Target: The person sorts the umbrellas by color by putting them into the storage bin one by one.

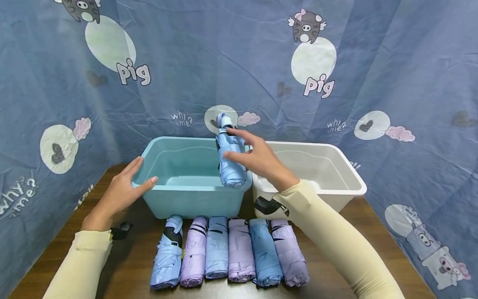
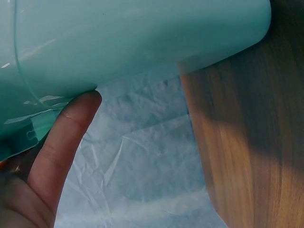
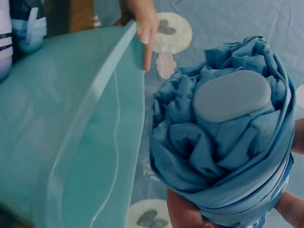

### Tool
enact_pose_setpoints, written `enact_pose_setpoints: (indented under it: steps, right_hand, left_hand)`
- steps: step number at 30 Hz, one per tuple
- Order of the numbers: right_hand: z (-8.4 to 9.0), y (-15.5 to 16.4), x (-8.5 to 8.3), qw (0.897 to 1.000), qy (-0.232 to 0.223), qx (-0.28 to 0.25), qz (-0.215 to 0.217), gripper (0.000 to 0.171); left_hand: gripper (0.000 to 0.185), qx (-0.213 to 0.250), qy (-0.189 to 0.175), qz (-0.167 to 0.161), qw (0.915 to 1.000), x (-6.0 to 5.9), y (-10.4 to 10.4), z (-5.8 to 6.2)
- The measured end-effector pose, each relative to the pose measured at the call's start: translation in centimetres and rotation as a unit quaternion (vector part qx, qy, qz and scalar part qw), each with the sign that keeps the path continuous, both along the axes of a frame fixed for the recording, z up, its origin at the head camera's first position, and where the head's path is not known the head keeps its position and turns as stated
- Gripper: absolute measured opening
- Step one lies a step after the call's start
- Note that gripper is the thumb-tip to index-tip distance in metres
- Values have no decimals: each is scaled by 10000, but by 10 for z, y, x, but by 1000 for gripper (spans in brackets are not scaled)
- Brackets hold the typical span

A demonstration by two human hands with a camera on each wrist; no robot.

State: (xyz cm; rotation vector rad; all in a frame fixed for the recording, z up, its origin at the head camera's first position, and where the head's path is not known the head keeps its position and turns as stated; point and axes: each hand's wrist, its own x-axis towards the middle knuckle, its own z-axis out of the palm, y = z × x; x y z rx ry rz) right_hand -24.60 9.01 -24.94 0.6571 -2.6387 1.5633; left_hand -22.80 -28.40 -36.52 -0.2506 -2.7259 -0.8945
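My right hand [image 1: 261,160] grips a light blue folded umbrella [image 1: 232,164] around its side, above the right end of a teal bin [image 1: 194,203]. The umbrella tilts with its handle toward the back. In the right wrist view, the gathered cloth end of the umbrella [image 3: 190,156] shows a grey oval cap. My left hand [image 1: 121,189] rests at the teal bin's left front corner with its fingers nearly straight. A finger of it [image 2: 64,137] lies against the bin's wall in the left wrist view.
A white bin [image 1: 310,189] stands right beside the teal one. In front of them, several folded umbrellas lie in a row, among them a light blue one [image 1: 166,261], a lilac one [image 1: 194,257] and a darker blue one [image 1: 266,257]. A patterned blue cloth [image 1: 179,66] hangs behind.
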Motion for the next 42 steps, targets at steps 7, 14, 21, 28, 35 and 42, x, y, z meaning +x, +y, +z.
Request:
enact_pose_setpoints:
  steps: [7,14,21,28,35,42]
  right_hand:
    - [1,-26,-14,9993,-332,-185,56,61]
    - [-4,-51,-28,9981,-494,-357,62,61]
    - [-10,-70,-36,9976,-551,-382,154,62]
    - [-19,-89,-42,9968,-599,-489,215,63]
    - [-30,-111,-48,9971,-658,-370,125,63]
    - [-34,-130,-52,9950,-886,-455,79,63]
  left_hand:
    - [89,13,-69,-18,10000,-3,-3,3]
    - [90,-12,-134,5,9999,-2,-4,6]
    - [90,18,-137,-3,9999,-1,-4,5]
    - [90,54,-133,45,9999,1,-5,0]
    - [91,33,-188,98,9998,2,-5,-3]
    - [94,10,-258,157,9995,1,-4,-2]
